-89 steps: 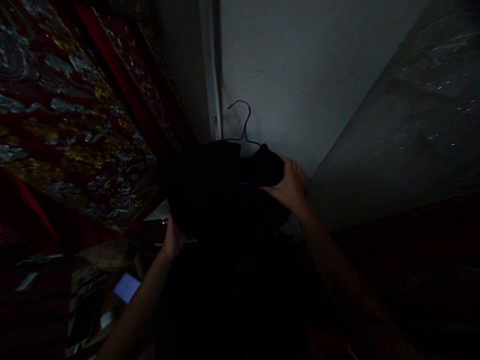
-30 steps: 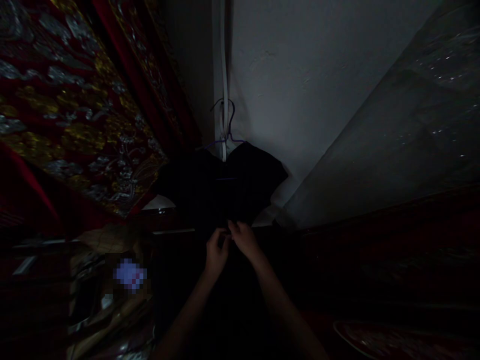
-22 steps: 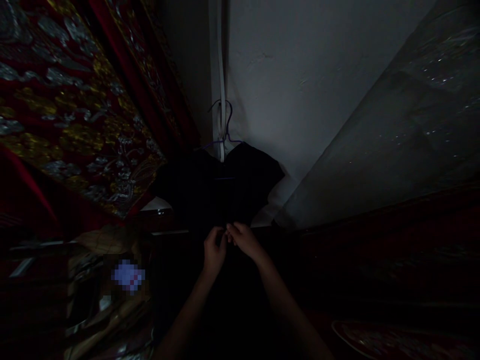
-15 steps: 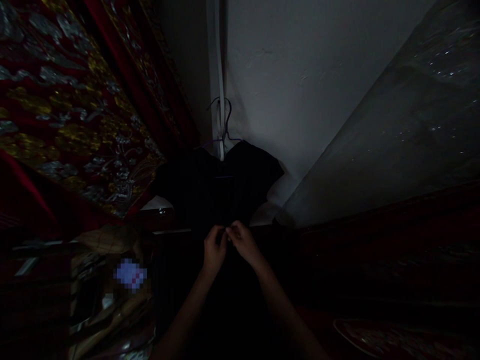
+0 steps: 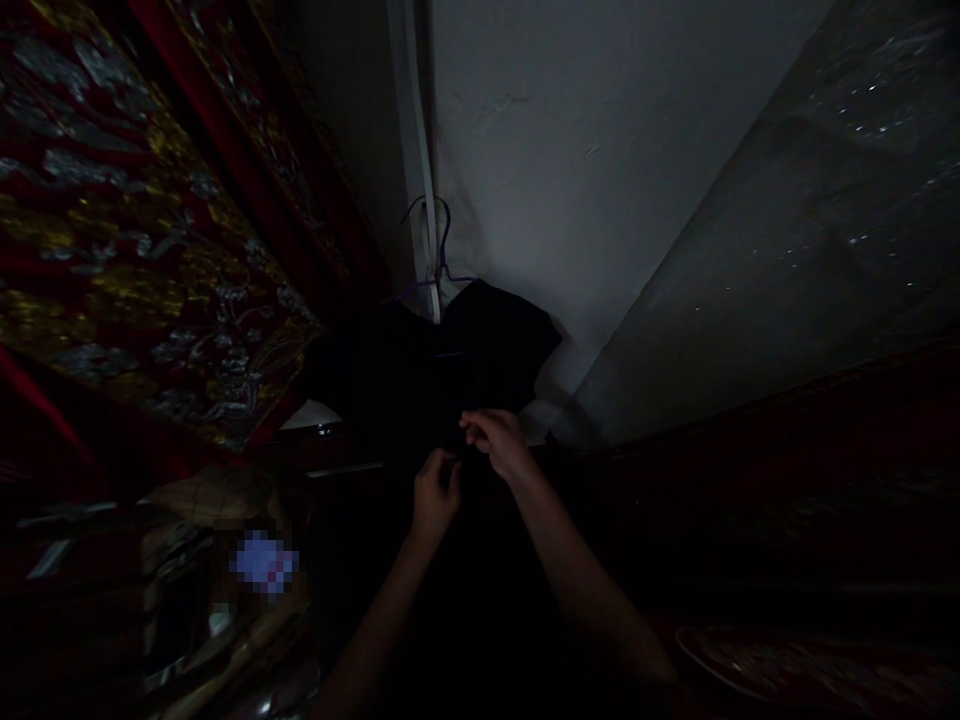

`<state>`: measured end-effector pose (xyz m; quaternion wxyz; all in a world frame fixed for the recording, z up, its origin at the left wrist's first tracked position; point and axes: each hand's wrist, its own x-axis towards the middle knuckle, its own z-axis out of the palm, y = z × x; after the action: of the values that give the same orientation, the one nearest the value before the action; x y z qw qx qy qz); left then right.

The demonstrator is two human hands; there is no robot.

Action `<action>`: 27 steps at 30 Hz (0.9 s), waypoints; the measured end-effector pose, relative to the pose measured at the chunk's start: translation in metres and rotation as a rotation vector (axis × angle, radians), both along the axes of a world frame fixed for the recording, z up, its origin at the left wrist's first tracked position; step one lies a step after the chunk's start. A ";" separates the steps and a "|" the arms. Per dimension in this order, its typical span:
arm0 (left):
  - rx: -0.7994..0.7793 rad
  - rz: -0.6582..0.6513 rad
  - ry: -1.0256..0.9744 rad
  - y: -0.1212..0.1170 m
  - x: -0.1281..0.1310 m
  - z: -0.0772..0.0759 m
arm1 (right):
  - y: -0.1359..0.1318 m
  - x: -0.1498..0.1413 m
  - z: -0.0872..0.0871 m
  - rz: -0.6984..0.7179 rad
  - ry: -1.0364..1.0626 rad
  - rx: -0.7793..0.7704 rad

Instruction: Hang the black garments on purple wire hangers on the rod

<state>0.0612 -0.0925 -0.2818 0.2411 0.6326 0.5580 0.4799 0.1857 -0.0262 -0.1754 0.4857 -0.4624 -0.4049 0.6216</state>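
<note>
A black garment hangs on a thin purple hanger hooked near a white strip on the pale wall. My left hand is closed in a pinch on the garment's front, low at its middle. A little higher and to the right, my right hand pinches the same dark cloth with its fingers curled. The scene is very dim, and what the fingers grip on the cloth cannot be made out.
Red cloth with gold and silver embroidery hangs at the left. A grey sparkly sheet slopes down the right. Cluttered shiny items and a small pale glowing object lie at the lower left. A round patterned edge shows at the bottom right.
Three seconds ago both hands held the garment up at its shoulders; it now hangs on the wall. In the last half second my right hand rose slightly above my left.
</note>
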 end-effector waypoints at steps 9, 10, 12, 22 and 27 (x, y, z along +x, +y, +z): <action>0.026 -0.108 0.024 0.043 -0.025 0.057 | 0.038 -0.021 0.095 -0.066 0.034 0.373; 0.086 -0.103 -0.006 0.048 -0.028 0.076 | 0.032 -0.022 0.090 -0.055 0.005 0.372; 0.266 -0.061 -0.027 0.057 -0.031 0.117 | 0.023 -0.020 0.082 -0.032 -0.068 0.382; 0.609 0.095 0.250 0.083 -0.038 0.206 | 0.046 -0.017 0.046 -0.072 -0.550 0.503; 0.596 0.468 -0.364 0.081 -0.101 0.193 | 0.026 -0.018 -0.002 0.143 -0.442 0.341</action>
<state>-0.0403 -0.0117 -0.0887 0.0264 0.4358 0.4718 0.7660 0.1673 -0.0003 -0.1776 0.4113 -0.4685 -0.6311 0.4615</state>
